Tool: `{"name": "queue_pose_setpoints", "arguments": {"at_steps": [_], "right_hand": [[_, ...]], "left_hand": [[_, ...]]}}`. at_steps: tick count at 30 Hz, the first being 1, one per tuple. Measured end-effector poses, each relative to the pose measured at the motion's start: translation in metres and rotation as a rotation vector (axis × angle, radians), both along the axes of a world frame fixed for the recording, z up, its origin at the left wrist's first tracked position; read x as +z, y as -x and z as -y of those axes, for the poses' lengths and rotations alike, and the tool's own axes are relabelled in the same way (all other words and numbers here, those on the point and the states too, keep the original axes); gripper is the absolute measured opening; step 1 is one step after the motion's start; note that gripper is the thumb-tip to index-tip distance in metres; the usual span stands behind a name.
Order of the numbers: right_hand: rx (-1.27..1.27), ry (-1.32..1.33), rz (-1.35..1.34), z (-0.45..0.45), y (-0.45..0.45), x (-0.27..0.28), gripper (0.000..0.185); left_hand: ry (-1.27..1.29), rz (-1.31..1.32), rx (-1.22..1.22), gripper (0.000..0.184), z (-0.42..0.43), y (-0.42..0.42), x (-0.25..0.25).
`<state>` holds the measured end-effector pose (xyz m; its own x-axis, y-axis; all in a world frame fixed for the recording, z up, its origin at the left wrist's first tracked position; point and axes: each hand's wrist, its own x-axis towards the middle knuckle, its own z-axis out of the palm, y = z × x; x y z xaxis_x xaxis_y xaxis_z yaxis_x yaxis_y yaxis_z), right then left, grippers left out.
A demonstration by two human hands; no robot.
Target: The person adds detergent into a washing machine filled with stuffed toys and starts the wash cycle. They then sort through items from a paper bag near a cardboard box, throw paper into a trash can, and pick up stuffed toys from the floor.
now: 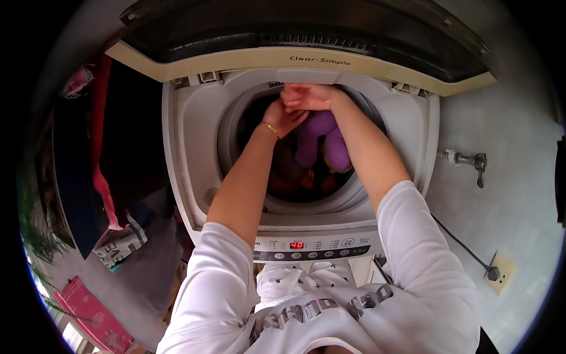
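My left hand (285, 118), with a gold bracelet (271, 130) at its wrist, reaches over the far side of the washing machine's drum opening. My right hand (311, 97) meets it there, and the two overlap with loosely bent fingers. Some fingers are blurred, and no object shows in either hand. Below them, a purple plush-looking item (318, 133) lies in the drum among dark items that are hard to make out. The white top-loading washing machine (186, 124) has its lid (253, 56) raised.
The control panel (312, 252) shows a red "40" along the front edge. On the right wall are a tap (469, 159) and a socket (501, 272) with a plugged-in cord. A pink box-like item (94, 315) and printed fabric (121, 245) are at left.
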<state>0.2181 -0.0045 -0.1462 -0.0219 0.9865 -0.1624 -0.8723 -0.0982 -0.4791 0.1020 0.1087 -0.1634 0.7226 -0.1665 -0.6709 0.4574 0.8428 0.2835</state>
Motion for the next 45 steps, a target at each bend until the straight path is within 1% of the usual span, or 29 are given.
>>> {"name": "queue_pose_setpoints", "arguments": {"at_steps": [1,2,3,4,5,6,8,9,12,13,14,16,17,20,23,25,27,29,30,32,33,34,35,36,39,40,41,44,45], "right_hand": [[-0.004,-0.007,0.041,0.008,-0.001,0.002,0.036],[-0.069,0.057,-0.051,0.016,0.000,-0.005,0.036],[-0.139,0.197,-0.020,0.025,0.005,0.005,0.037],[-0.210,0.339,0.014,0.034,0.014,0.020,0.039],[-0.274,0.395,-0.020,0.040,0.023,0.030,0.038],[-0.308,0.469,0.042,0.045,0.034,0.046,0.037],[-0.373,0.610,0.169,0.053,0.052,0.080,0.036],[-0.401,0.600,0.228,0.061,0.060,0.086,0.033],[-0.393,0.574,0.330,0.081,0.083,0.112,0.032],[-0.398,0.573,0.398,0.086,0.092,0.120,0.031],[-0.406,0.570,0.467,0.091,0.101,0.127,0.031],[-0.411,0.572,0.568,0.101,0.115,0.135,0.029],[-0.410,0.574,0.601,0.106,0.120,0.138,0.028],[-0.398,0.584,0.698,0.115,0.131,0.137,0.020],[-0.421,0.606,0.876,0.118,0.140,0.131,0.009],[-0.473,0.612,1.069,0.122,0.141,0.118,0.018],[-0.519,0.592,1.100,0.122,0.140,0.110,0.027],[-0.470,0.653,1.124,0.125,0.135,0.114,0.034],[-0.502,0.628,1.147,0.122,0.134,0.116,0.036],[-0.566,0.576,1.190,0.116,0.132,0.119,0.039],[-0.524,0.629,1.081,0.114,0.130,0.127,0.041],[-0.548,0.623,1.020,0.112,0.128,0.133,0.042],[-0.571,0.619,0.956,0.108,0.128,0.137,0.043],[-0.595,0.613,0.895,0.103,0.128,0.142,0.044],[-0.599,0.605,0.676,0.085,0.124,0.142,0.042],[-0.599,0.601,0.604,0.077,0.118,0.133,0.041],[-0.631,0.632,0.620,0.070,0.109,0.121,0.038],[-0.754,0.583,0.286,0.052,0.072,0.070,0.036],[-0.796,0.544,0.231,0.047,0.062,0.052,0.037]], "left_hand": [[0.040,0.063,-0.052,0.025,0.002,-0.008,0.002],[0.082,0.127,-0.107,0.023,0.003,-0.018,0.005],[0.310,0.362,-0.313,0.024,-0.005,-0.034,-0.032],[0.484,0.509,-0.373,0.023,0.002,-0.043,-0.028],[0.343,0.450,-0.431,0.024,0.004,-0.050,-0.024],[0.203,0.385,-0.488,0.028,0.008,-0.054,-0.012],[0.129,0.373,-0.656,0.036,0.014,-0.076,-0.024],[0.092,0.368,-0.739,0.041,0.019,-0.083,-0.029],[0.022,0.522,-0.869,0.034,0.035,-0.084,0.016],[0.143,0.607,-0.901,0.043,0.037,-0.093,0.006],[0.147,0.591,-0.931,0.043,0.037,-0.099,-0.005],[0.156,0.556,-0.992,0.042,0.036,-0.103,0.003],[0.025,0.597,-0.992,0.040,0.040,-0.102,0.006],[0.221,0.448,-1.175,0.038,0.022,-0.118,-0.007],[-0.310,0.429,-1.011,0.031,0.018,-0.095,0.026],[-0.714,0.440,-0.898,0.030,0.019,-0.079,0.035],[-1.168,0.474,-0.755,0.035,0.023,-0.061,0.040],[-1.309,0.546,-0.775,0.041,0.016,-0.043,0.051],[-1.380,0.584,-0.784,0.044,0.013,-0.034,0.061],[-1.437,0.692,-0.749,0.027,0.010,-0.013,0.080],[-1.467,0.745,-0.729,0.019,0.007,-0.004,0.088],[-1.352,0.747,-0.689,0.012,0.003,0.006,0.091],[-1.236,0.746,-0.651,0.020,-0.001,0.018,0.091],[-1.123,0.746,-0.612,0.034,-0.003,0.027,0.090],[-1.153,0.767,-0.443,0.068,0.013,0.047,0.089],[-1.054,0.563,-0.505,0.070,0.019,0.051,0.098],[-1.034,0.483,-0.484,0.067,0.025,0.054,0.099],[-1.053,0.309,-0.411,0.058,0.024,0.063,0.087],[-1.071,0.261,-0.386,0.055,0.023,0.066,0.083]]}}
